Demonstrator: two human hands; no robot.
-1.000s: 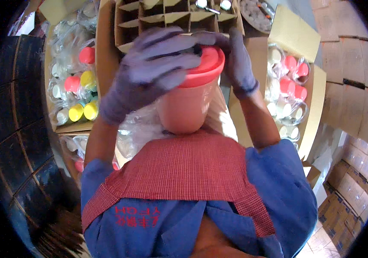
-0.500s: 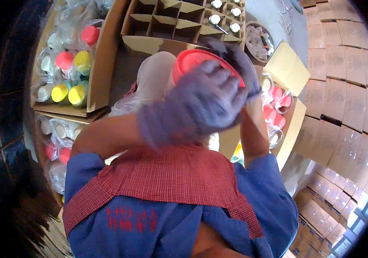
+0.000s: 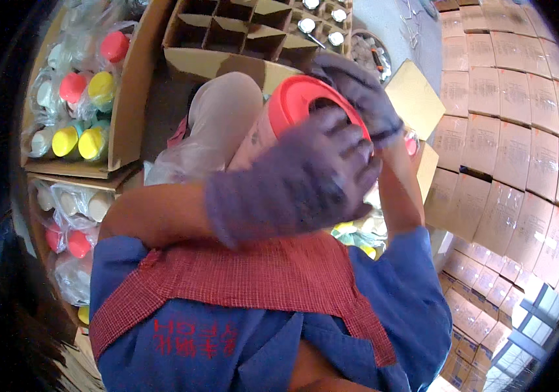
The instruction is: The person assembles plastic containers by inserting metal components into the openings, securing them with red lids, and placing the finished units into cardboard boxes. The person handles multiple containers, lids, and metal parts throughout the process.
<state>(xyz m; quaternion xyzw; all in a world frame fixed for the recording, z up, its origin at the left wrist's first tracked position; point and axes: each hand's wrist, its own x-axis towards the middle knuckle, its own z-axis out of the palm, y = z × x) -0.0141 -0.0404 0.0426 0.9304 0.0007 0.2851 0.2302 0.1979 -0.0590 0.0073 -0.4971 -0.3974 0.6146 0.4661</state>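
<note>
A container with a wide red rim (image 3: 284, 98) and a pale pink body is tilted in front of my chest. A dark area shows inside the rim, partly behind my fingers. My left hand (image 3: 292, 176), in a dark purple-grey glove, lies across the near side with its fingers bent over the rim; it is somewhat blurred. Around the far right side of the rim curls my right hand (image 3: 361, 95), gloved in the same dark colour. The container's lower end is hidden behind my left hand and forearm.
A divided cardboard box (image 3: 227, 59) with several white-capped items stands ahead. At left, an open carton (image 3: 132, 98) holds bagged bottles with red, yellow and white caps. A round bin (image 3: 384, 65) sits beyond my right hand. Stacked cartons (image 3: 488, 130) line the right.
The view has shifted, so the surroundings sit further left. More of the container's pink body now shows, and a dark area appears inside its rim. Both hands stay on it.
</note>
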